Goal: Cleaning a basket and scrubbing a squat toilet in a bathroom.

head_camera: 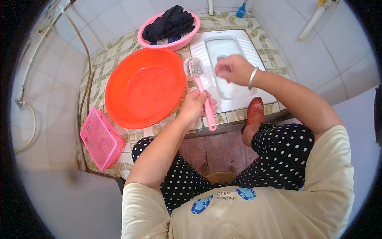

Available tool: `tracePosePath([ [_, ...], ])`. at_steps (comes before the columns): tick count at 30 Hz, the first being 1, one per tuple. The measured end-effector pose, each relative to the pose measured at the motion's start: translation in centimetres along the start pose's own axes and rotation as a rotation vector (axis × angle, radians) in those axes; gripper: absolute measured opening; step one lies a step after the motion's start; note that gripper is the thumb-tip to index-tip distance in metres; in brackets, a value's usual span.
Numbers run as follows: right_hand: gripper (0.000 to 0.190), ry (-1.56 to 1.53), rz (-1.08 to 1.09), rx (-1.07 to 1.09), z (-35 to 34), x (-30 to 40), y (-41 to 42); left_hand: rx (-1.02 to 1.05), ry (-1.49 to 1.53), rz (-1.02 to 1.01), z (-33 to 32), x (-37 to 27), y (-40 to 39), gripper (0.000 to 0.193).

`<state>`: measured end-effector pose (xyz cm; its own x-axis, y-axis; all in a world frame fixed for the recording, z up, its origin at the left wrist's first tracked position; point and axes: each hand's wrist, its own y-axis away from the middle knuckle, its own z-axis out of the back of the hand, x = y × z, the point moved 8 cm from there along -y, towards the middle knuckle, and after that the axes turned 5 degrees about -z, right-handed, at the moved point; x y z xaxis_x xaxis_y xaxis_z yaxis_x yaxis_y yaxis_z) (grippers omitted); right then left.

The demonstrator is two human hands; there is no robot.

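My left hand (pixel 194 107) grips the handle of a pink double-sided scrub brush (pixel 211 119). Its whitish bristled head points away from me, between an orange plastic basin (pixel 116 92) and a white squat toilet pan (pixel 198 47). The basin, at the left, has a shiny interior. Above the pan hovers my right hand (pixel 234 70), blurred, with curled fingers and a silver bangle at the wrist. Whether anything small is inside those fingers cannot be made out.
A pink basin (pixel 179 45) holding dark clothes (pixel 170 24) stands behind the orange one. At left, a pink plastic basket (pixel 98 139) sits near brown hoses (pixel 86 53). A blue brush (pixel 240 11) is by the far wall. The raised tiled floor ends at an edge (pixel 229 119) before me.
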<state>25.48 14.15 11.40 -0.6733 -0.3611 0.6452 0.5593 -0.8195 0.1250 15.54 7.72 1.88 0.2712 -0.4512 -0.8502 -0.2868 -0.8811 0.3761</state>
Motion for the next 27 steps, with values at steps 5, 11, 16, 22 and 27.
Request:
tracePosePath([
  [5, 0.020, 0.091, 0.181, -0.453, 3.1, 1.3, 0.8, 0.031, 0.054, -0.012, -0.1, 0.8, 1.1, 0.020],
  [11, 0.023, 0.043, 0.244, -0.431, 0.7, -0.1, 0.0, 0.133, -0.164, -0.029, -0.5, 1.5, 1.8, 0.020],
  [16, 0.022, 0.098, -0.053, -0.360, 0.6, -4.8, -1.6, 0.091, -0.189, 0.050, 0.0, 2.5, 1.4, 0.021],
  [22, 0.031, 0.157, -0.255, -0.270, 1.7, -8.0, -0.5, 0.069, -0.259, 0.041, 1.0, 2.9, 0.7, 0.022],
  [27, 0.029, 0.072, -0.055, -0.290, 0.3, -4.1, -0.4, 0.053, -0.531, -0.153, 1.1, 2.0, 0.6, 0.022],
])
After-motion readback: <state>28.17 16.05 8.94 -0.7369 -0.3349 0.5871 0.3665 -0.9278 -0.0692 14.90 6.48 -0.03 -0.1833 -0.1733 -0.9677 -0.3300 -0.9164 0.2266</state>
